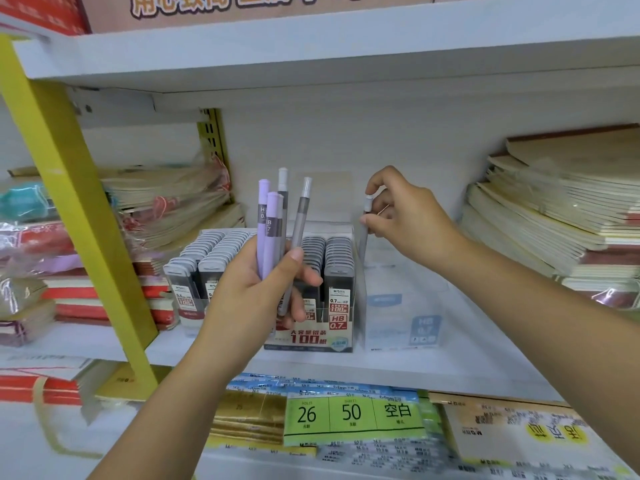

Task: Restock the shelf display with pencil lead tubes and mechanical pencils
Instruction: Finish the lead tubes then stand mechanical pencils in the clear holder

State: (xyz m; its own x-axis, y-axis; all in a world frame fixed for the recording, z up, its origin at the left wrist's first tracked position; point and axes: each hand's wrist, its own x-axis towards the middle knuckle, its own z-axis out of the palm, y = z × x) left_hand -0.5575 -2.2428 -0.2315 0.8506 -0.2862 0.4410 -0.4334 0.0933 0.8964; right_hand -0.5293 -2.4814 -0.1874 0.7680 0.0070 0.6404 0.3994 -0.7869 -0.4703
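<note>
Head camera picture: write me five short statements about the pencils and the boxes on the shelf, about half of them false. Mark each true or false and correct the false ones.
1. The left hand grips a bunch of pencils, some purple and some grey. True.
2. The right hand holds nothing. False: it pinches one grey pencil near its top.
3. The clear box stands to the right of the box of lead tubes. True.
4. The box of lead tubes is almost empty. False: rows of grey-capped tubes fill it.
5. The grey pencil lies flat on the shelf. False: it is held nearly upright at the clear box.
</note>
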